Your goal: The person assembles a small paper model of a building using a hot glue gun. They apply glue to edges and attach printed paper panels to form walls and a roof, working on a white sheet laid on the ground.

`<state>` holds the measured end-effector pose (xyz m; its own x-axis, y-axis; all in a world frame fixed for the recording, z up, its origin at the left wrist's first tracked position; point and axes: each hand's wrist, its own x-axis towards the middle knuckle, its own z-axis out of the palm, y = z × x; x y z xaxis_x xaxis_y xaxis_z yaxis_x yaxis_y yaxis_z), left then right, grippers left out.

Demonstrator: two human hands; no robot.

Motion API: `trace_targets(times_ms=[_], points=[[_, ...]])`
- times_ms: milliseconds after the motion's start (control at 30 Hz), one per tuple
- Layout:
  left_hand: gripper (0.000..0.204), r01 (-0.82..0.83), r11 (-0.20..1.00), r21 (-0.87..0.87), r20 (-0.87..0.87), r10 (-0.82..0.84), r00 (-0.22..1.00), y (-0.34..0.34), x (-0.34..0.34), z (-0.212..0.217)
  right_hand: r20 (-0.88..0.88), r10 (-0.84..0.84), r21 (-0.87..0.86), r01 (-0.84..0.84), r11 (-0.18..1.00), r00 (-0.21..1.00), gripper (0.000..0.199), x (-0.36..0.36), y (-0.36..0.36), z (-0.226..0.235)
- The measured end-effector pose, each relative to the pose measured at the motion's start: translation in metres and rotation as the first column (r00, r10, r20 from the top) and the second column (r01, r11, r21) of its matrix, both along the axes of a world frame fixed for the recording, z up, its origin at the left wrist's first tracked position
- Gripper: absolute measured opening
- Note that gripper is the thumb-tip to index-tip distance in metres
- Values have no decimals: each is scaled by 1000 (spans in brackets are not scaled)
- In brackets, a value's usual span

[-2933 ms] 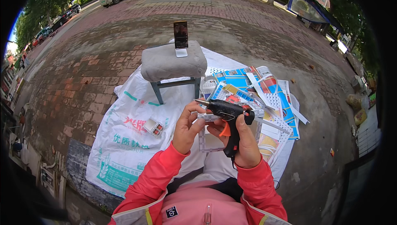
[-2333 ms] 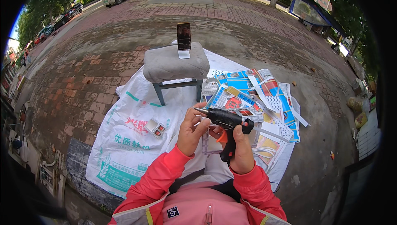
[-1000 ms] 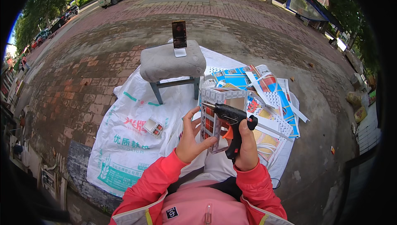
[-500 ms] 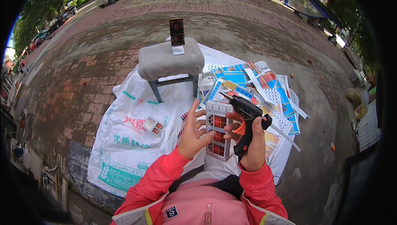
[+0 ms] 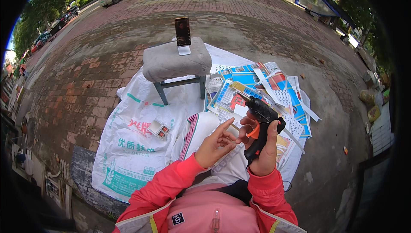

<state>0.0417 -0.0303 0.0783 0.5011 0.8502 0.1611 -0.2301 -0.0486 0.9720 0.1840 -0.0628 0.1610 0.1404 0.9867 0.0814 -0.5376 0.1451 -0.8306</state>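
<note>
My right hand (image 5: 265, 158) grips the handle of a black glue gun (image 5: 262, 112) with an orange trigger; its nozzle points up and to the left. My left hand (image 5: 209, 149) is beside it, fingers apart and stretched toward my right fingertips, with no hold on anything visible. Below my left fingers, over my lap, part of a pale grey card model (image 5: 223, 161) shows. My hand hides most of it, so I cannot tell how it lies. A small model piece with a windowed side (image 5: 160, 130) rests on the white woven sack (image 5: 133, 164) at left.
A grey padded stool (image 5: 176, 62) stands ahead, with a phone (image 5: 183, 34) propped on it. Printed card sheets (image 5: 242, 79) and white strips (image 5: 309, 111) are spread at right. A striped white trouser leg (image 5: 198, 128) lies beside my left hand. Brick paving (image 5: 107, 62) surrounds the sack.
The card model, upright between my hands before, has gone down and is now mostly hidden. My left hand has moved right and lower. The glue gun has shifted slightly right.
</note>
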Motion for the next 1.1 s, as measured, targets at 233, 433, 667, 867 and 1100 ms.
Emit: trace_targets(times_ms=[233, 433, 667, 867, 1100], points=[[66, 0, 969, 247, -230, 58, 971, -15, 6, 0, -11, -19, 46, 19, 999, 1000, 71, 3, -4, 8], [67, 169, 652, 739, -583, 494, 645, -42, 59, -42, -19, -25, 93, 27, 995, 999, 71, 10, -5, 17], [79, -39, 898, 438, -242, 160, 957, 14, 1, 10, -80, -123, 181, 136, 974, 989, 70, 36, -13, 25], [63, 103, 914, -394, 581, 160, 798, 34, -51, 44, -78, -47, 202, 62, 977, 996, 67, 25, -5, 15], [82, 163, 866, -473, 504, 114, 856, 27, -45, 11, 60, 93, 86, -98, 991, 994, 63, 1, -6, 13]])
